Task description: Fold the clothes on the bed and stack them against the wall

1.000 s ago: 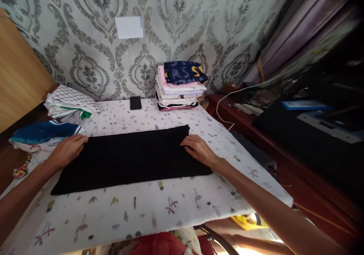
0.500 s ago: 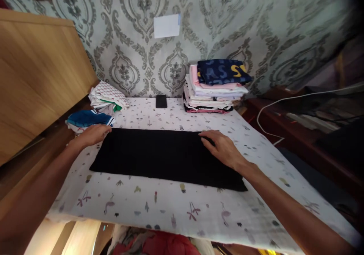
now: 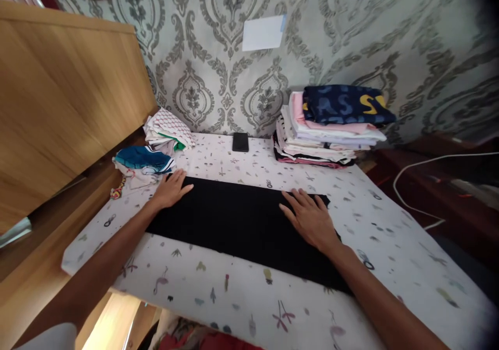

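Note:
A black folded cloth (image 3: 234, 222), its kind unclear, lies flat as a long strip across the white printed sheet (image 3: 206, 282). My left hand (image 3: 171, 189) rests on its far left corner, fingers stretched out and thumb apart. Toward the right end, my right hand (image 3: 310, 217) lies on the cloth with fingers spread. Both palms face down and neither hand grips anything. Part of the cloth's right end is hidden under my right hand and forearm.
At the back right stands a stack of folded clothes (image 3: 327, 131), a navy piece on top. A black phone-like object (image 3: 240, 142) lies near the wall. Blue clothing (image 3: 142, 158) and patterned cloth (image 3: 169, 126) are piled at left, beside a wooden cabinet (image 3: 74, 100). A white cable (image 3: 405, 168) runs at right.
My left hand has come onto the cloth's far left corner and flattened. The fingers of my right hand have spread toward the right end. The view has shifted left.

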`<action>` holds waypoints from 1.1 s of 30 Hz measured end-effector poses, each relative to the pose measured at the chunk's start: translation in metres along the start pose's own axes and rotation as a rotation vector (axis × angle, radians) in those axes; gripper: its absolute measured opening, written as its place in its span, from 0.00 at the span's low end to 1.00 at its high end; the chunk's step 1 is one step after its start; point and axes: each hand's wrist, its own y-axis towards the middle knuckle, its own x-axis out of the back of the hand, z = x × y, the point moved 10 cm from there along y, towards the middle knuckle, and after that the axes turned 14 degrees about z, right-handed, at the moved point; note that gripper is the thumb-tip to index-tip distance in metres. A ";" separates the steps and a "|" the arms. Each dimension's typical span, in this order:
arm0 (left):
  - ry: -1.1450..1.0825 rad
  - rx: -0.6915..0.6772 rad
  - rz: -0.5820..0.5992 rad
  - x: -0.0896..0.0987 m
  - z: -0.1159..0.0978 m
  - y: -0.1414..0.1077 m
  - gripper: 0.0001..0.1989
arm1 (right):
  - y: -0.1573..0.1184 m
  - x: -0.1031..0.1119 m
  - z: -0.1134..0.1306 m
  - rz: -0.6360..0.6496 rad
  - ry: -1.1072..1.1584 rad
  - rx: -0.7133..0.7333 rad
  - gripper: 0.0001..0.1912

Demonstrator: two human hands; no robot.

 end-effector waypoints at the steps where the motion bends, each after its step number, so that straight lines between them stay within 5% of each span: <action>1: 0.001 0.022 -0.004 0.001 0.010 0.000 0.33 | 0.000 0.000 0.000 0.004 -0.005 -0.002 0.26; 13: -0.066 0.043 -0.169 0.018 0.043 0.000 0.27 | 0.002 0.001 -0.002 0.094 0.055 -0.049 0.25; 17: -0.063 0.095 -0.121 0.030 0.064 0.009 0.27 | 0.003 0.020 0.011 0.081 0.133 -0.072 0.22; 21: -0.165 0.099 0.046 0.035 0.080 0.029 0.20 | 0.008 0.059 0.100 0.077 0.343 0.100 0.17; 27: -0.391 0.058 0.108 0.039 0.086 0.038 0.13 | 0.013 0.080 0.314 0.360 0.468 0.612 0.13; 30: -0.536 0.022 0.091 0.040 0.086 0.033 0.14 | 0.023 0.078 0.363 0.342 0.421 0.631 0.18; 33: -0.688 0.013 0.093 0.038 0.088 0.027 0.14 | 0.032 0.072 0.381 0.299 0.382 0.602 0.13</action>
